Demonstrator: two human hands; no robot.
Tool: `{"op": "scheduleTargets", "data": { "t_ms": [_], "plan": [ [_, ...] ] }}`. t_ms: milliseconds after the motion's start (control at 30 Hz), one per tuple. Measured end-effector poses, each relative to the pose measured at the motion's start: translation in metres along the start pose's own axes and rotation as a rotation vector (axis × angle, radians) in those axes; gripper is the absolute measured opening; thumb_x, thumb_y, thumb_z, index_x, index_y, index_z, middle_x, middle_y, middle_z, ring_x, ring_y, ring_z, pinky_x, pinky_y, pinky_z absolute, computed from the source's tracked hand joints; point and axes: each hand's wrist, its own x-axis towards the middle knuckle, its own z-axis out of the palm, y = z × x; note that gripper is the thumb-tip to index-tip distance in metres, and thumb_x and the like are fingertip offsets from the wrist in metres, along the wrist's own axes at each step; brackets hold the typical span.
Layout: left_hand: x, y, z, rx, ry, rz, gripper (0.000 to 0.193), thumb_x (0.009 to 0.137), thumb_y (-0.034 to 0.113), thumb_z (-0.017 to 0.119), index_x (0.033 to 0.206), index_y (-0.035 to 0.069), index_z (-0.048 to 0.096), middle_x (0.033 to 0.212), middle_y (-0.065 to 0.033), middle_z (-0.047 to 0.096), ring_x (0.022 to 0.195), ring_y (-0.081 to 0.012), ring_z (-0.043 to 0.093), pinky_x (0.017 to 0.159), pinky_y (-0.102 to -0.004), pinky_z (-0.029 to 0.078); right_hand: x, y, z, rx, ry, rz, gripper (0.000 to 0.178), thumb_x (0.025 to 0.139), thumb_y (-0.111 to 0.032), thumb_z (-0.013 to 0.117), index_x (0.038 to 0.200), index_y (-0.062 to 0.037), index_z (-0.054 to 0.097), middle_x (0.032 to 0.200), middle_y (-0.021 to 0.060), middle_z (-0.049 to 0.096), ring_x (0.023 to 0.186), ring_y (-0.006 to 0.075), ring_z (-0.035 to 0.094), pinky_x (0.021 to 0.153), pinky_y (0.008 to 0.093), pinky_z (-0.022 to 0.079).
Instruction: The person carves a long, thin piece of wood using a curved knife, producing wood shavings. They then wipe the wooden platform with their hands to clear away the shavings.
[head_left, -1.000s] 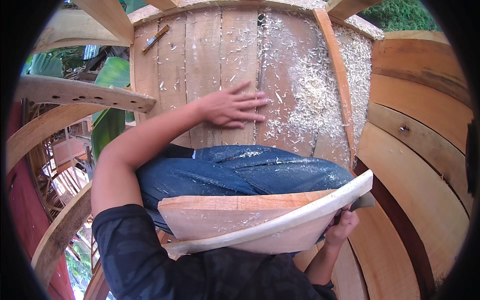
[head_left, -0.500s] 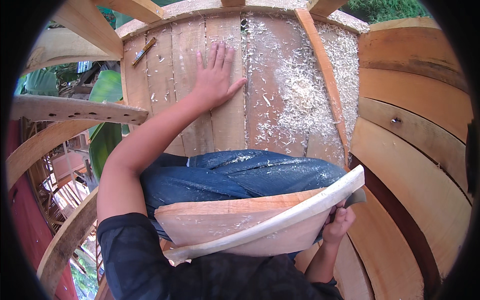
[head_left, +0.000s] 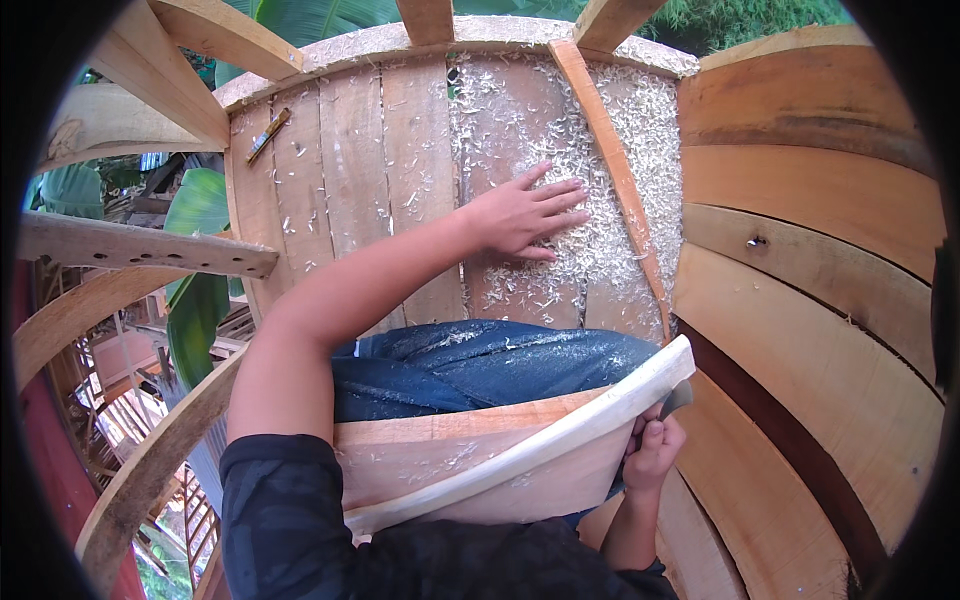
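in the head view, the only one you have, your left hand (head_left: 530, 215) is palm down with its fingers spread wide and nothing in its grip, over the wood shavings (head_left: 598, 235) heaped on the floor planks (head_left: 350, 200); you can't tell from here how hard it presses. the shavings lie mostly on the right half of the planks, on both sides of a thin wooden strip (head_left: 615, 165). a splinter seems the nearest trouble: bare fingertips run along rough wood or into that strip's edge could catch one. the strip could also trap shavings against its side, or shift if knocked, as no fixing shows. your right hand (head_left: 655, 450) is curled at the end of the board (head_left: 440, 465) on your lap, close to a dark curved piece (head_left: 678, 398) (metal, perhaps, though that is a guess); the board hides part of the fingers, so what they have hold of is not certain. if that piece has a sharp edge, leaning far out on the left side might drag those fingers against it. the board, with a pale curved rail (head_left: 550, 445) slanting across it, rests over your trousers (head_left: 490, 370); twist or lift a knee and it could tip or slide, probably pulling your right wrist along.
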Motion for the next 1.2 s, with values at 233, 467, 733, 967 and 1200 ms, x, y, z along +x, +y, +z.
{"op": "scheduleTargets", "data": {
  "t_ms": [233,467,733,967,1200],
  "plan": [
    [-0.003,-0.044,-0.033,0.302,0.020,-0.486,0.070,0.098,0.064,0.030,0.155,0.023,0.026,0.159,-0.0104,0.027,0.150,-0.0281,0.018,0.120,-0.0583,0.006,0.000,-0.002,0.001,-0.016,0.014,0.003,0.059,0.096,-0.055,0.054,0.068,-0.0032,0.048,0.055,-0.0040,0.042,0.048,0.0044,0.039,0.045,0.0222,0.027],
    [-0.027,-0.044,-0.035,0.143,0.120,-0.167,0.071,0.096,0.066,0.033,0.153,0.024,0.030,0.158,-0.0101,0.030,0.149,-0.0269,0.021,0.121,-0.0557,0.008,0.000,0.001,0.000,-0.025,0.017,-0.001,0.059,0.096,-0.055,0.053,0.070,-0.0024,0.050,0.056,-0.0048,0.041,0.048,0.0038,0.038,0.045,0.0222,0.026],
    [-0.032,-0.063,-0.050,0.270,0.043,-0.666,0.076,0.096,0.067,0.034,0.150,0.013,0.037,0.152,-0.0152,0.039,0.146,-0.0288,0.028,0.119,-0.0566,0.010,-0.002,0.007,-0.002,-0.014,0.016,-0.009,0.058,0.097,-0.055,0.052,0.072,-0.0016,0.052,0.056,-0.0047,0.042,0.049,0.0036,0.038,0.045,0.0224,0.026],
    [-0.022,-0.059,-0.048,0.373,0.172,-0.620,0.075,0.095,0.066,0.039,0.149,0.015,0.036,0.154,-0.0155,0.036,0.147,-0.0338,0.025,0.119,-0.0582,0.013,-0.001,0.000,0.000,-0.045,0.028,-0.012,0.058,0.097,-0.054,0.052,0.074,-0.0007,0.054,0.056,-0.0044,0.043,0.048,0.0037,0.038,0.045,0.0223,0.026],
    [-0.033,-0.071,-0.044,0.217,0.093,-0.408,0.077,0.094,0.069,0.037,0.150,0.017,0.035,0.155,-0.0172,0.033,0.147,-0.0381,0.023,0.119,-0.0589,0.011,0.000,0.005,-0.002,0.000,0.004,-0.014,0.058,0.097,-0.054,0.052,0.076,0.0002,0.055,0.057,-0.0047,0.043,0.048,0.0036,0.038,0.045,0.0220,0.026]
  ]
}}
